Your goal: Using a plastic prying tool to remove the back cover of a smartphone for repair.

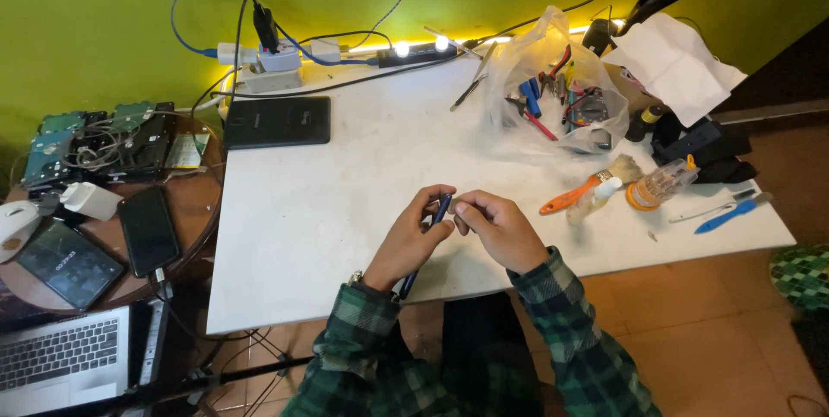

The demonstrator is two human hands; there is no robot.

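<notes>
Both my hands meet over the near middle of the white table point(328, 210). My left hand point(410, 240) grips a slim dark blue screwdriver point(439, 210) whose handle runs back under my wrist. My right hand point(501, 229) pinches the tool's upper tip with thumb and fingers. Green plaid sleeves cover both forearms. Whatever sits at the tip is too small to make out.
A dark tablet point(278, 121) lies at the back left. A clear bag of tools point(561, 93), an orange-handled brush point(587, 186), a small bit case point(661, 184) and a blue tool point(725, 216) lie right. Phones point(148, 230), hard drives point(95, 145) and a laptop point(60, 356) sit left.
</notes>
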